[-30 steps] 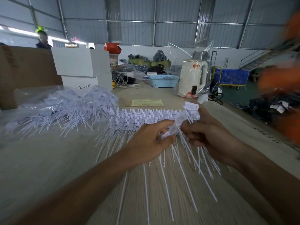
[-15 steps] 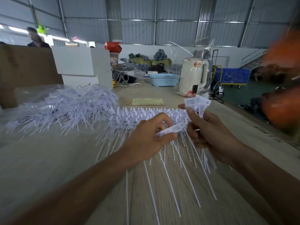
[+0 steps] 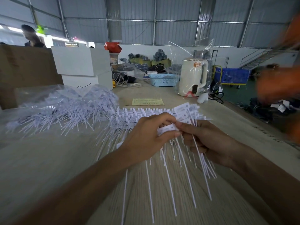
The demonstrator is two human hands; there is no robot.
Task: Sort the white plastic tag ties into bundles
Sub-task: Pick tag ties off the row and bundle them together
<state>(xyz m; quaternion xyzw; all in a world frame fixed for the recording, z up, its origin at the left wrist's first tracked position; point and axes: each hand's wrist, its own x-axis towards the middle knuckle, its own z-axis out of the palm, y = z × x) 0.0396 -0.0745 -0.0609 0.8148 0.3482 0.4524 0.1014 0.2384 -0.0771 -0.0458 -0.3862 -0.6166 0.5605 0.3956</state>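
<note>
Tag ties point(image 3: 186, 111) fanned above right hand point(image 3: 209, 143), gripped

Both hands point(image 3: 175, 135) curled, fingertips meeting

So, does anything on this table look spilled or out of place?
Yes. A heap of loose tag ties spills from a clear plastic bag at the left, lying tangled in all directions, while the ties near both hands lie roughly parallel on the table.
</note>
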